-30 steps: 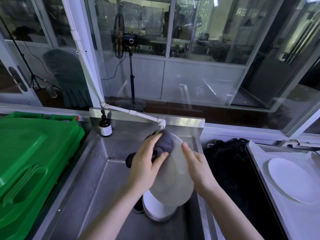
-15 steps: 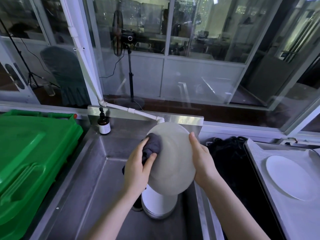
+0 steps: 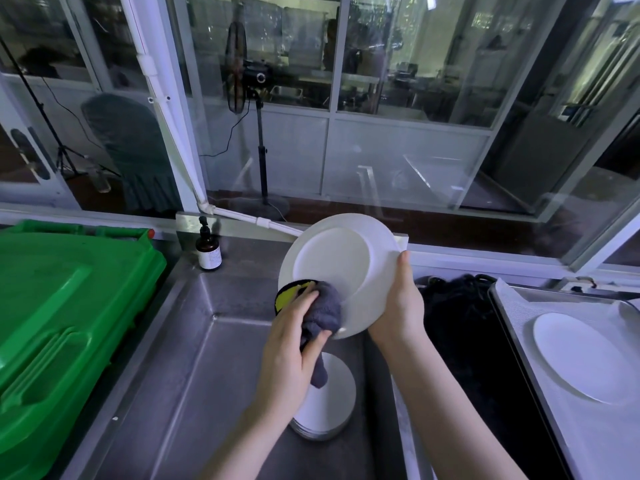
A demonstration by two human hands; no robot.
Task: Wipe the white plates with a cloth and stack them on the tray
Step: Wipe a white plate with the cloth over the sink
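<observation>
Above the steel sink (image 3: 180,358) I hold a white plate (image 3: 332,261) tilted on edge, its underside facing me. My right hand (image 3: 398,306) grips its right rim. My left hand (image 3: 291,348) holds a grey cloth (image 3: 320,317) with a yellow patch and presses it on the plate's lower left part. Below, in the sink, a stack of white plates (image 3: 329,403) sits partly hidden by my left hand. At the right, one white plate (image 3: 585,355) lies on the tray (image 3: 519,327).
A green bin lid (image 3: 59,317) fills the left side. A brown pump bottle (image 3: 209,252) stands at the sink's back corner, near a white pipe (image 3: 256,220). Black material (image 3: 460,317) lies between sink and tray. A window runs along the back.
The plate has been turned more upright and raised. My left hand with the cloth has moved from the plate's top down to its lower left part.
</observation>
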